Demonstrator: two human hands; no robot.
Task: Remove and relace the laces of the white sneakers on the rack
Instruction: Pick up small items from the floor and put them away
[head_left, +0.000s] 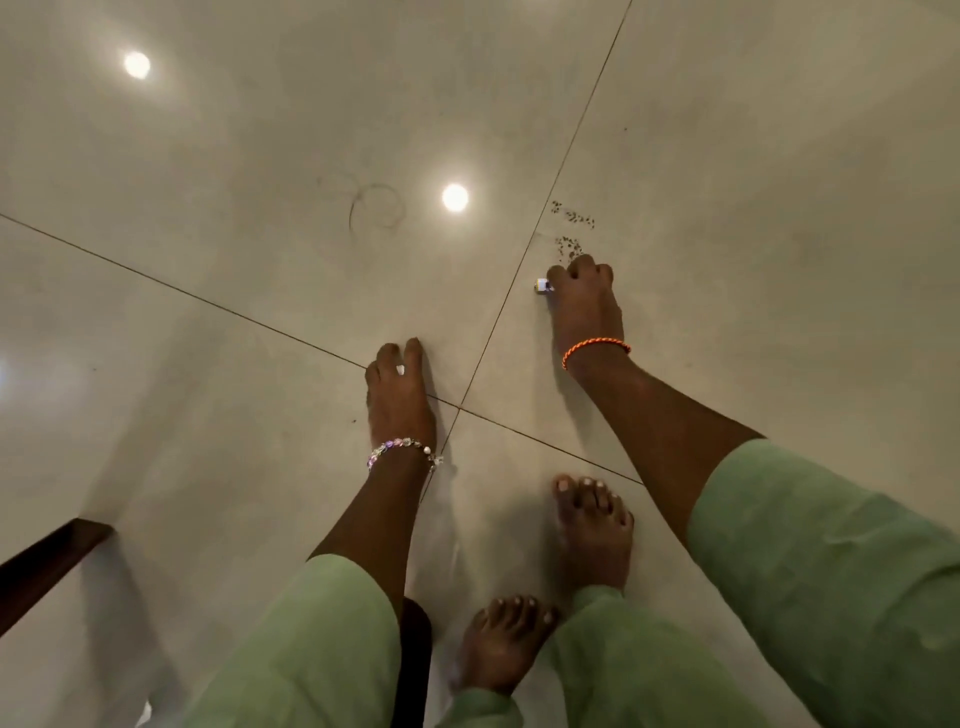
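Note:
No sneakers, laces or rack appear in this view. I look straight down at a glossy pale tiled floor. My left hand (397, 387) hangs over the floor with a beaded bracelet at the wrist; its fingers are loosely curled and hold nothing. My right hand (584, 296), with an orange thread band at the wrist, reaches down to the floor, fingers curled round a small white and purple object (542, 286) that sticks out at the thumb side. Both arms wear light green sleeves.
A cluster of small dark specks (571, 228) lies on the tile just beyond my right hand. A curled hair strand (376, 205) lies further left. My bare feet (592, 530) stand below the hands. A dark wooden edge (47, 566) juts in at lower left.

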